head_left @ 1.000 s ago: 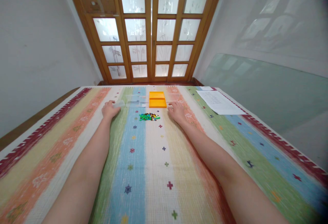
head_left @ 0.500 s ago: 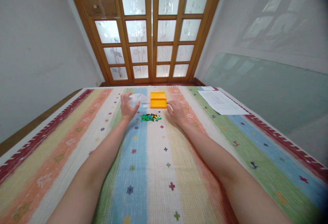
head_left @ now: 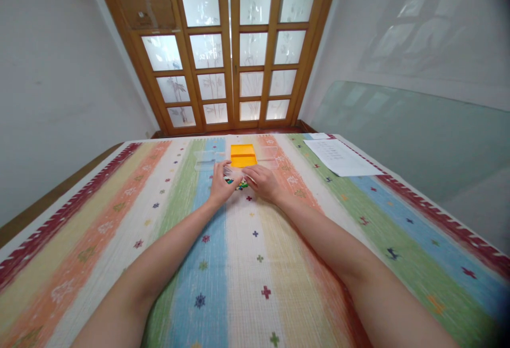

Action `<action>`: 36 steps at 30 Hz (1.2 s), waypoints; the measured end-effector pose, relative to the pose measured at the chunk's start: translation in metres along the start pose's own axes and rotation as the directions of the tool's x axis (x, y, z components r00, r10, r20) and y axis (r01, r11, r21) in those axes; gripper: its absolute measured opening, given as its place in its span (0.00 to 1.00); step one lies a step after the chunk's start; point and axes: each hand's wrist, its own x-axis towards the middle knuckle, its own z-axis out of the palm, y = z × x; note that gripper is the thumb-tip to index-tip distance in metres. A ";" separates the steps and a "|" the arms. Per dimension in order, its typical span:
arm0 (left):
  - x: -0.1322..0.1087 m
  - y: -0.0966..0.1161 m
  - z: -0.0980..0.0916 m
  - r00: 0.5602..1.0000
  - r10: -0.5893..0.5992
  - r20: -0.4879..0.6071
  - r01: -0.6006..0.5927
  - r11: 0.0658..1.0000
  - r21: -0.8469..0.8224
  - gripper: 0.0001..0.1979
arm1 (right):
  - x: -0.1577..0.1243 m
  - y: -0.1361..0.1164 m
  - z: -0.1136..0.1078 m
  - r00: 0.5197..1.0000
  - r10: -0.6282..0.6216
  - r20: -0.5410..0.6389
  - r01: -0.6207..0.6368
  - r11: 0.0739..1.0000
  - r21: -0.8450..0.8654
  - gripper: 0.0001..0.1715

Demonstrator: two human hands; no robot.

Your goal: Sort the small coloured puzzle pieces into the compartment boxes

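Note:
My left hand [head_left: 224, 182] is closed round a crumpled clear plastic bag [head_left: 232, 171], just above the pile of small coloured pieces [head_left: 240, 186]. From the other side my right hand [head_left: 261, 182] meets it, fingers pinched together at the bag's edge. Green, blue, dark and yellow pieces show between and below the hands; the hands and bag hide most of the pile. Right behind them lies a yellow-orange two-part tray [head_left: 244, 155].
Clear plastic containers lie left [head_left: 202, 160] and right [head_left: 270, 158] of the yellow-orange tray. A printed paper sheet [head_left: 338, 158] rests at the right. The table has a striped cloth [head_left: 239, 263]; a glass panel [head_left: 398, 135] leans on the right wall.
Both hands have come together over the pile. My left hand has brought the clear bag from beside the tray; my right hand has left the tray's right edge. The view has shifted slightly.

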 end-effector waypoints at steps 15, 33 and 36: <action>-0.012 0.016 0.007 0.998 0.051 -0.047 -0.053 0.998 -0.033 0.31 | -0.003 0.003 0.007 0.983 0.142 -0.118 -0.153 0.984 -0.088 0.20; 0.013 -0.021 -0.001 0.975 -0.205 0.084 0.220 0.855 -0.469 0.23 | -0.008 0.030 0.005 0.867 0.479 -0.136 -0.454 0.873 0.179 0.23; 0.036 -0.038 -0.025 0.959 -0.281 -0.040 0.245 0.890 -0.384 0.24 | -0.010 0.034 0.006 0.874 0.470 -0.120 -0.448 0.877 0.172 0.22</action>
